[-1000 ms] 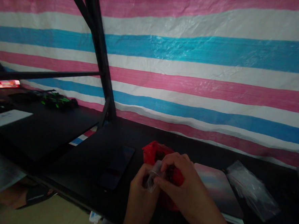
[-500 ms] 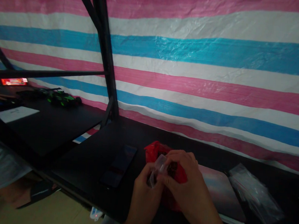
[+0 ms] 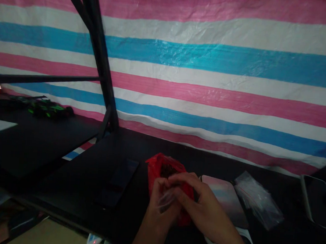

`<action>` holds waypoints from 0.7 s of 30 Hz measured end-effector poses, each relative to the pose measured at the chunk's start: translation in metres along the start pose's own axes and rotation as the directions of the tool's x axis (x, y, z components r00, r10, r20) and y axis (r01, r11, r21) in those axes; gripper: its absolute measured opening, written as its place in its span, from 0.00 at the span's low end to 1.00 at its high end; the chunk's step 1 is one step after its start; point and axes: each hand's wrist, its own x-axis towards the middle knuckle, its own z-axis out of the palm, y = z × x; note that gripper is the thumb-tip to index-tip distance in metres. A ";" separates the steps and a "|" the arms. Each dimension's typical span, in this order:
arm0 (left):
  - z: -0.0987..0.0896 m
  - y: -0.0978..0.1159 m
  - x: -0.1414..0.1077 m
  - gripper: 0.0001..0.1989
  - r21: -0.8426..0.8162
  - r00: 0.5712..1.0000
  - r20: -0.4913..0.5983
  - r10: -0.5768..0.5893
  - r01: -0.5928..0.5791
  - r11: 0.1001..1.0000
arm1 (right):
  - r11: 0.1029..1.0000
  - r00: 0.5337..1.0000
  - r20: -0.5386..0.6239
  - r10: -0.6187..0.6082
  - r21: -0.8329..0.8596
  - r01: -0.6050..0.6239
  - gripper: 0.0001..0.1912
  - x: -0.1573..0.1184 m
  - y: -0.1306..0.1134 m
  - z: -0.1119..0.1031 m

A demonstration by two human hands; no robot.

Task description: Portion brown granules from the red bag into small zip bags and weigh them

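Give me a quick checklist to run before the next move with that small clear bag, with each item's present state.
1. Both hands on the small clear bag: left hand and right hand pinch it: ok.
2. Bag mouth open: cannot tell, blurred.
3. Red bag within reach, behind the hands: ok.
4. Red bag open at top, dark contents showing: ok.
5. Phone apart from the hands: ok.

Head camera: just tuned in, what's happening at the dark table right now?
A person's left hand and right hand pinch a small clear plastic bag between them, just in front of an open red bag holding something dark. A dark phone lies to the left on the black table, more clear bags to the right.
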 end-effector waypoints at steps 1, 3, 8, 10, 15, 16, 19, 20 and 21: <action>0.003 -0.004 0.000 0.28 -0.047 0.997 0.068 -0.026 0.029 0.998 | 0.999 1.000 0.001 0.017 0.036 -0.017 0.07 -0.003 -0.001 -0.005; 0.011 -0.011 -0.002 0.29 -0.093 0.980 0.190 -0.061 0.080 0.992 | 0.996 0.993 -0.114 0.025 0.083 -0.015 0.05 -0.007 0.003 -0.018; 0.023 -0.021 -0.011 0.21 0.089 0.972 0.060 0.229 -0.234 0.968 | 0.994 0.874 -0.476 0.099 0.007 -0.109 0.16 -0.018 0.039 -0.071; 0.018 -0.022 -0.014 0.13 0.334 0.935 0.028 0.353 -0.342 0.879 | 0.974 0.815 -0.565 0.128 -0.084 -0.212 0.18 -0.022 0.057 -0.089; 0.001 -0.024 -0.012 0.10 0.600 0.810 0.194 0.553 -0.544 0.586 | 0.892 0.704 -0.692 0.157 -0.206 -0.402 0.18 -0.030 0.087 -0.109; 0.001 -0.024 -0.012 0.10 0.608 0.788 0.214 0.577 -0.570 0.552 | 0.883 0.694 -0.703 0.155 -0.216 -0.416 0.18 -0.031 0.090 -0.111; 0.006 -0.024 -0.013 0.11 0.627 0.736 0.249 0.629 -0.618 0.475 | 0.859 0.662 -0.737 0.136 -0.245 -0.449 0.20 -0.035 0.091 -0.116; 0.008 -0.024 -0.013 0.11 0.633 0.719 0.262 0.644 -0.632 0.448 | 0.852 0.653 -0.746 0.131 -0.251 -0.459 0.21 -0.036 0.091 -0.118; 0.010 -0.024 -0.014 0.11 0.636 0.701 0.272 0.659 -0.645 0.423 | 0.846 0.646 -0.752 0.130 -0.256 -0.467 0.22 -0.037 0.091 -0.120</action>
